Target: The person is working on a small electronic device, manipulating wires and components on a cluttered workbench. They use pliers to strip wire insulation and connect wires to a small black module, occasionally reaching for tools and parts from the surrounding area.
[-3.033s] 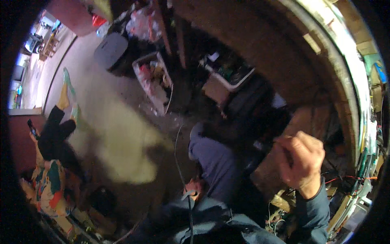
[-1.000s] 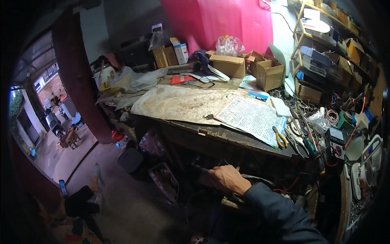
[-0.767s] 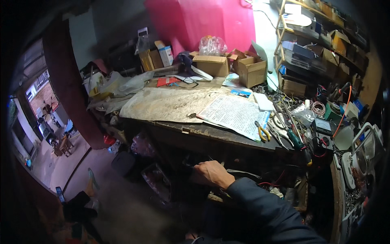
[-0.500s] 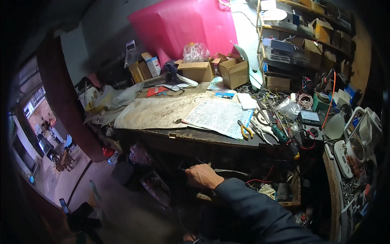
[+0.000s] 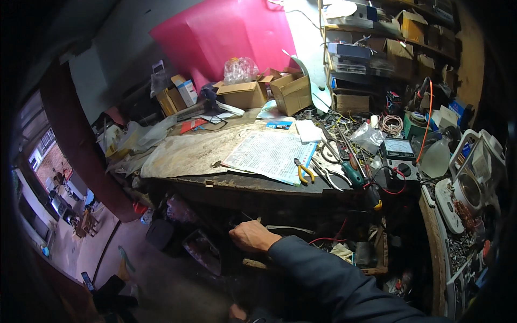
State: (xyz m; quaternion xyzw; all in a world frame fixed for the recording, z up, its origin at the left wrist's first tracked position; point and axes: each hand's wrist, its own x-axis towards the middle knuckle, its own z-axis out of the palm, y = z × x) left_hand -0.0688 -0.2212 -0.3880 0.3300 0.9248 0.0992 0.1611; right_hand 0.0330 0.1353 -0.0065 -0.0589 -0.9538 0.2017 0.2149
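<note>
from afar i am watching the right hand hanging below the front edge of the surface, its fingertips hiding in shadow, so i cannot tell whether they are closing on anything. just beside it, the drawer is sitting open under the surface, its left part sinking into darkness, a red wire showing. the left hand is dimly appearing low down, cut off; its grip i cannot tell.

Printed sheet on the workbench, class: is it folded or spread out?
Spread out: the sheet lies open, its broad printed face turned up.
</note>
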